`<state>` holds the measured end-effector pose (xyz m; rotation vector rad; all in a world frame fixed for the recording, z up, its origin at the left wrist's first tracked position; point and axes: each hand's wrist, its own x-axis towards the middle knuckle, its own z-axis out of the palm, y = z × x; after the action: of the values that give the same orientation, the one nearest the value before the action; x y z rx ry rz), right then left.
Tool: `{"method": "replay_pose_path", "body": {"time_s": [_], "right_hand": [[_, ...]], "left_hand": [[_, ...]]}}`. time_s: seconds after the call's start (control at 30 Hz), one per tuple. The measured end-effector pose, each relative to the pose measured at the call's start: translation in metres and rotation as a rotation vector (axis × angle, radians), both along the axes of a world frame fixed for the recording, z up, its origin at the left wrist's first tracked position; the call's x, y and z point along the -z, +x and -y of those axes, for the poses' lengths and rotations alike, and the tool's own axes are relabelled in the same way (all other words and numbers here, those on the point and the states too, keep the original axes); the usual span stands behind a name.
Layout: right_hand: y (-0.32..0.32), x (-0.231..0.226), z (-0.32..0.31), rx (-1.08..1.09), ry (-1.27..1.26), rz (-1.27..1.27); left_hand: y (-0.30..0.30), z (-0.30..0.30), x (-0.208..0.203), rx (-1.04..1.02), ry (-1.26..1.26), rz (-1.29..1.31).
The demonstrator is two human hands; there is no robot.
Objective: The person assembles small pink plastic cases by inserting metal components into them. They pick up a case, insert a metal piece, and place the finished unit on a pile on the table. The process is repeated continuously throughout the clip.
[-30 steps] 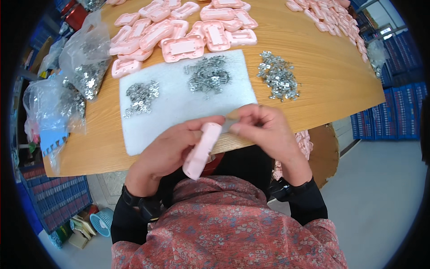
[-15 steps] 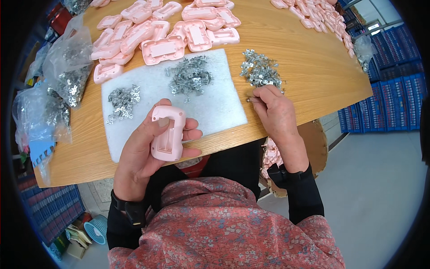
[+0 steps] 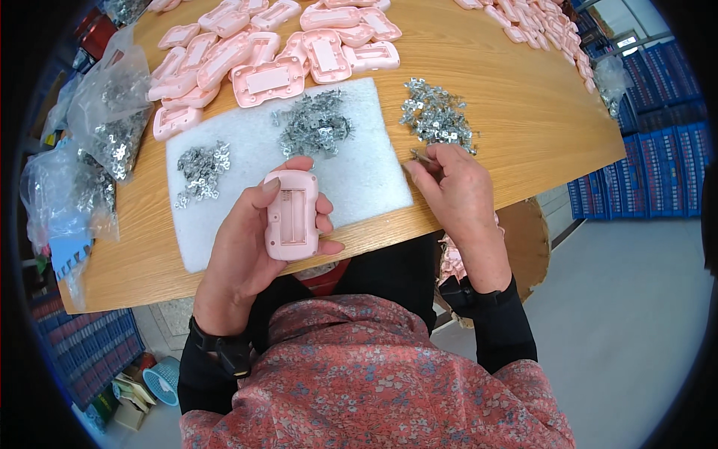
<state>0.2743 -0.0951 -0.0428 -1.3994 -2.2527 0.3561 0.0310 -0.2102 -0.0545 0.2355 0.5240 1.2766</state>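
My left hand (image 3: 238,238) is wrapped round a pink plastic housing (image 3: 305,243) above the table's near edge. The housing's open battery compartment faces up, and my thumb rests at its upper left corner. To the right, my right hand (image 3: 462,191) is closed in a pinch just past the white pad's edge. A small metal piece (image 3: 420,156), too small to make out well, shows at its fingertips. Right behind these fingers lies a heap of small metal contact plates (image 3: 440,120) on the bare wood.
On the white pad (image 3: 366,176) lie a larger pile (image 3: 318,127) and a smaller pile (image 3: 200,170) of metal parts. Pink housings (image 3: 269,81) crowd the back, more (image 3: 523,22) the far right. Bags of metal parts (image 3: 112,112) sit left. A cardboard box (image 3: 527,247) stands below the table.
The housing has turned in my left hand, so its compartment now faces up more squarely, and has shifted slightly right. My right hand's fingertips have moved a little up and left beside the heap.
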Motion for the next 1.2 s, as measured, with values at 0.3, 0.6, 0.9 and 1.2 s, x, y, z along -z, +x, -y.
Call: {"method": "replay_pose_path", "body": {"time_s": [0.3, 0.6, 0.9, 1.2], "right_hand": [[-0.005, -0.001, -0.001, 0.103, 0.085, 0.07], [-0.006, 0.002, -0.012, 0.051, 0.171, 0.166], [-0.048, -0.024, 0.034, -0.256, -0.673, -0.677], [-0.054, -0.014, 0.041, -0.244, -0.66, -0.51]], "left_hand": [[-0.003, -0.001, 0.002, 0.008, 0.017, 0.035], [-0.005, -0.002, -0.001, 0.047, -0.022, -0.017], [-0.008, 0.001, 0.0, 0.005, 0.026, -0.043], [-0.017, -0.012, -0.018, -0.242, 0.157, -0.114]]}}
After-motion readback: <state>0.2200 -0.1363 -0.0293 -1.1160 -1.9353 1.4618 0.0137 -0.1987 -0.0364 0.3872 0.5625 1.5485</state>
